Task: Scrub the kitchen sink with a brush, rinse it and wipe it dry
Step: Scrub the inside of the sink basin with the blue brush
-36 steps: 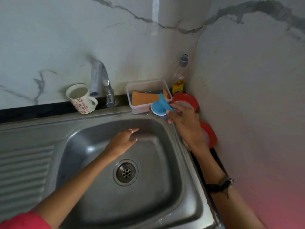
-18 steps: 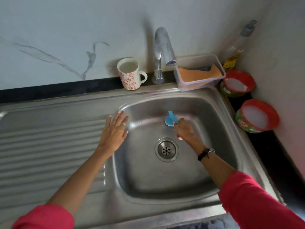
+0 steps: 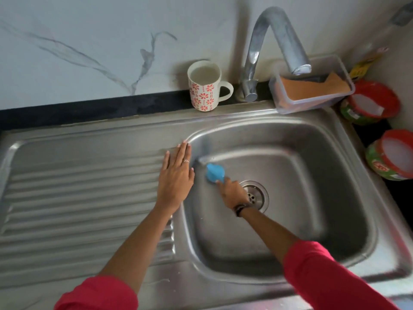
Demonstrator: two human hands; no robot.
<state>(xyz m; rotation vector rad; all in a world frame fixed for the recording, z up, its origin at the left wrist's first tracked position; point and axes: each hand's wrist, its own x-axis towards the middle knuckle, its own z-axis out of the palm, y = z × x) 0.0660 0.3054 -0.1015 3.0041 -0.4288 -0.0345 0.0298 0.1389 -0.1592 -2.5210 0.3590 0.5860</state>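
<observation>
The steel sink (image 3: 324,220) has a round drain (image 3: 257,194) in the middle of its basin. My right hand (image 3: 232,193) reaches down into the basin and grips a blue brush (image 3: 214,172), which sits against the basin floor near the left wall, just left of the drain. My left hand (image 3: 176,177) lies flat with straight fingers on the ridged drainboard (image 3: 78,198), right at the basin's left rim. The tap (image 3: 274,45) arches over the back of the sink; no water runs from it.
A flower-patterned mug (image 3: 204,86) stands on the back ledge left of the tap. A clear plastic tub (image 3: 312,86) with an orange sponge sits at the back right. Two red-rimmed round containers (image 3: 373,102) (image 3: 395,153) stand by the right wall, a bottle (image 3: 368,61) behind them.
My right hand carried the blue brush from the tub down into the basin and then left toward the basin wall. My left hand moved out of the basin onto the drainboard edge.
</observation>
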